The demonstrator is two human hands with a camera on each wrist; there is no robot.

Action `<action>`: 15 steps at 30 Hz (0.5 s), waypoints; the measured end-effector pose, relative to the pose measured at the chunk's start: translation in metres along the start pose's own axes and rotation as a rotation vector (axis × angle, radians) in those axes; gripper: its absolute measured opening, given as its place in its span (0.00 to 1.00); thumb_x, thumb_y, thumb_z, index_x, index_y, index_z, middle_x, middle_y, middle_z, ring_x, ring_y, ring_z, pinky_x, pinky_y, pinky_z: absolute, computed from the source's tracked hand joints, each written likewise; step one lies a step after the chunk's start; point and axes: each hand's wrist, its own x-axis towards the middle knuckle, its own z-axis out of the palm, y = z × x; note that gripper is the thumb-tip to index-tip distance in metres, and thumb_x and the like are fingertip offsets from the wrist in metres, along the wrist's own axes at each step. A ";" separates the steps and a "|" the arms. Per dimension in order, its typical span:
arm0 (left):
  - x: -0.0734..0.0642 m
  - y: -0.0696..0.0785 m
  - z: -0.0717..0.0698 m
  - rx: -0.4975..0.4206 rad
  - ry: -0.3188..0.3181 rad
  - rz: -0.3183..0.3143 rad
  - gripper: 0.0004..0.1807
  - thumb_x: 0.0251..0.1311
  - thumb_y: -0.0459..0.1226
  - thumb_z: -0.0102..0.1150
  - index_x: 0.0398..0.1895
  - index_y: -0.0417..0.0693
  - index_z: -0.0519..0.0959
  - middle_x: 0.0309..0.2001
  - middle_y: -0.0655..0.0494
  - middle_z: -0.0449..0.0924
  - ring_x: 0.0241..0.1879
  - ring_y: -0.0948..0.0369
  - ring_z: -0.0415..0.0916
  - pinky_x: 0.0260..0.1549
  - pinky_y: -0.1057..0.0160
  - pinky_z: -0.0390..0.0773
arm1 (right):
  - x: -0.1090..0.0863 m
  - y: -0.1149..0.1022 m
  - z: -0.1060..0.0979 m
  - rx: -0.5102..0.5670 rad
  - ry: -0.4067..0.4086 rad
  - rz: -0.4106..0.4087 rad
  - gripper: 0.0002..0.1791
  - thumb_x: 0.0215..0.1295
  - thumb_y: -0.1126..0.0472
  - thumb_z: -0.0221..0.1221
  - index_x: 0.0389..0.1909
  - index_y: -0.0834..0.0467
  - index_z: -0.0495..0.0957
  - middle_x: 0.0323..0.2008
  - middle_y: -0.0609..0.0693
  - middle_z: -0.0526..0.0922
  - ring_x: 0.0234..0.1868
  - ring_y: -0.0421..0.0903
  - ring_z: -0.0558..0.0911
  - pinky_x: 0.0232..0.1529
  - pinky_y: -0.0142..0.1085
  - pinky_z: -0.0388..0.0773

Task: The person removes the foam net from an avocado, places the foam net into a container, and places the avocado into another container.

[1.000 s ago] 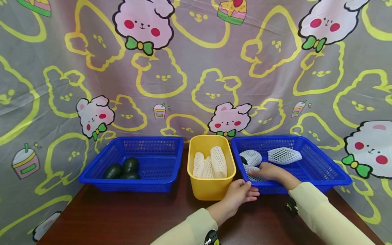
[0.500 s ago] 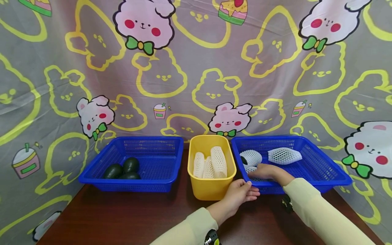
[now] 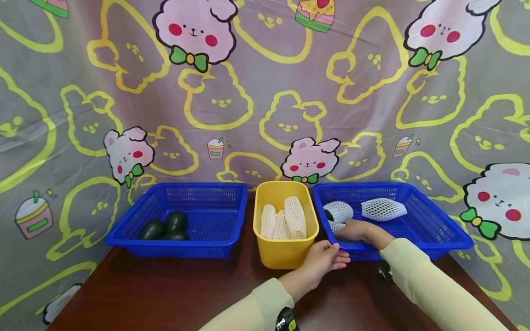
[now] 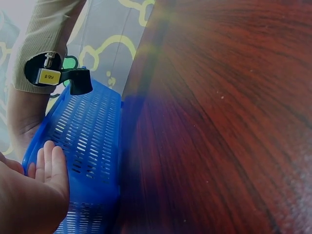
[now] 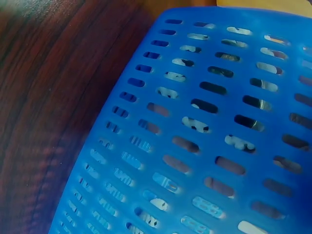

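Observation:
My left hand (image 3: 319,263) is at the near left corner of the right-hand blue basket (image 3: 449,230). Its thumb and index finger pinch the rim, while the other fingers stretch along the outer wall, as the left wrist view shows. My right hand (image 3: 361,231) reaches down inside that corner and holds a foam-netted avocado (image 3: 337,227), partly covered by the hand; its fingertips are hidden. Just behind lies another netted avocado (image 3: 340,212), its dark end showing. Farther right in the basket lies a third netted piece (image 3: 383,209).
A yellow bin (image 3: 285,253) with several white foam net sleeves (image 3: 295,218) stands in the middle. To the left, another blue basket (image 3: 178,250) holds bare dark green avocados (image 3: 176,221). A patterned cloth (image 3: 256,82) hangs behind the brown table (image 3: 174,289).
My right hand and forearm have shifted slightly left and lower over the netted avocado, covering more of it. The left hand has stayed at the basket's corner.

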 end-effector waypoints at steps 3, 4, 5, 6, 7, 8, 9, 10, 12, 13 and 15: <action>0.000 0.000 0.000 -0.003 0.001 -0.004 0.08 0.71 0.30 0.47 0.32 0.39 0.72 0.35 0.38 0.83 0.37 0.46 0.84 0.37 0.55 0.82 | 0.000 0.000 -0.001 0.011 -0.001 -0.001 0.32 0.54 0.52 0.62 0.47 0.79 0.73 0.46 0.67 0.78 0.46 0.56 0.76 0.51 0.49 0.72; 0.000 0.000 0.000 -0.004 -0.001 -0.006 0.08 0.71 0.30 0.47 0.32 0.38 0.72 0.35 0.38 0.83 0.37 0.46 0.84 0.37 0.55 0.82 | -0.001 0.000 -0.002 0.018 -0.006 0.001 0.32 0.54 0.53 0.62 0.47 0.79 0.73 0.45 0.67 0.78 0.46 0.56 0.76 0.50 0.49 0.73; 0.000 0.000 0.000 -0.006 -0.002 -0.008 0.08 0.71 0.30 0.47 0.32 0.38 0.72 0.35 0.38 0.83 0.37 0.46 0.84 0.37 0.54 0.82 | -0.001 0.000 -0.002 0.022 -0.012 0.002 0.32 0.55 0.53 0.62 0.47 0.79 0.73 0.45 0.66 0.78 0.45 0.56 0.76 0.50 0.49 0.73; 0.000 0.000 0.000 -0.008 -0.003 -0.010 0.08 0.71 0.30 0.47 0.32 0.38 0.72 0.35 0.37 0.83 0.37 0.46 0.84 0.37 0.54 0.82 | -0.001 0.001 -0.003 0.033 -0.021 0.006 0.31 0.55 0.54 0.62 0.47 0.79 0.72 0.44 0.65 0.78 0.45 0.55 0.76 0.49 0.49 0.73; 0.000 -0.001 -0.001 -0.010 -0.004 -0.011 0.08 0.71 0.30 0.47 0.32 0.38 0.72 0.35 0.37 0.83 0.37 0.46 0.84 0.38 0.54 0.82 | -0.001 0.002 -0.004 0.044 -0.030 0.010 0.31 0.55 0.54 0.62 0.47 0.79 0.72 0.43 0.64 0.78 0.44 0.55 0.76 0.48 0.48 0.74; 0.000 -0.001 -0.001 -0.011 -0.005 -0.009 0.08 0.71 0.30 0.46 0.33 0.37 0.72 0.35 0.37 0.83 0.37 0.46 0.84 0.38 0.54 0.82 | -0.001 0.002 -0.005 0.049 -0.036 0.013 0.31 0.55 0.54 0.62 0.48 0.79 0.71 0.43 0.64 0.77 0.44 0.55 0.76 0.47 0.48 0.75; 0.000 -0.001 -0.001 -0.013 -0.005 -0.009 0.07 0.71 0.29 0.46 0.33 0.37 0.72 0.35 0.36 0.83 0.37 0.46 0.83 0.38 0.54 0.82 | -0.001 0.003 -0.006 0.052 -0.044 0.014 0.32 0.55 0.55 0.62 0.49 0.79 0.70 0.43 0.63 0.77 0.44 0.55 0.76 0.47 0.48 0.75; 0.000 -0.001 -0.001 -0.014 -0.006 -0.008 0.07 0.71 0.29 0.46 0.33 0.37 0.72 0.35 0.36 0.83 0.37 0.45 0.83 0.38 0.54 0.82 | -0.001 0.003 -0.007 0.055 -0.051 0.020 0.32 0.54 0.55 0.62 0.49 0.78 0.70 0.43 0.63 0.77 0.43 0.55 0.76 0.45 0.47 0.76; 0.000 0.000 -0.001 -0.017 -0.006 -0.005 0.07 0.71 0.29 0.46 0.33 0.37 0.72 0.35 0.36 0.83 0.37 0.45 0.83 0.37 0.54 0.82 | -0.002 0.003 -0.010 0.058 -0.062 0.020 0.32 0.54 0.55 0.62 0.49 0.78 0.70 0.44 0.63 0.77 0.44 0.55 0.76 0.46 0.48 0.76; 0.000 0.000 -0.001 -0.017 -0.005 -0.003 0.07 0.71 0.29 0.46 0.33 0.37 0.72 0.35 0.36 0.83 0.37 0.45 0.83 0.37 0.54 0.82 | -0.003 0.003 -0.011 0.051 -0.065 0.016 0.32 0.53 0.55 0.61 0.50 0.78 0.69 0.45 0.64 0.76 0.45 0.56 0.76 0.46 0.48 0.76; 0.000 0.000 -0.001 -0.016 -0.004 -0.002 0.08 0.71 0.30 0.46 0.33 0.37 0.72 0.35 0.37 0.83 0.37 0.46 0.83 0.38 0.53 0.82 | -0.004 0.002 -0.014 0.016 -0.063 0.011 0.35 0.53 0.54 0.61 0.52 0.80 0.68 0.49 0.69 0.75 0.49 0.59 0.75 0.50 0.51 0.74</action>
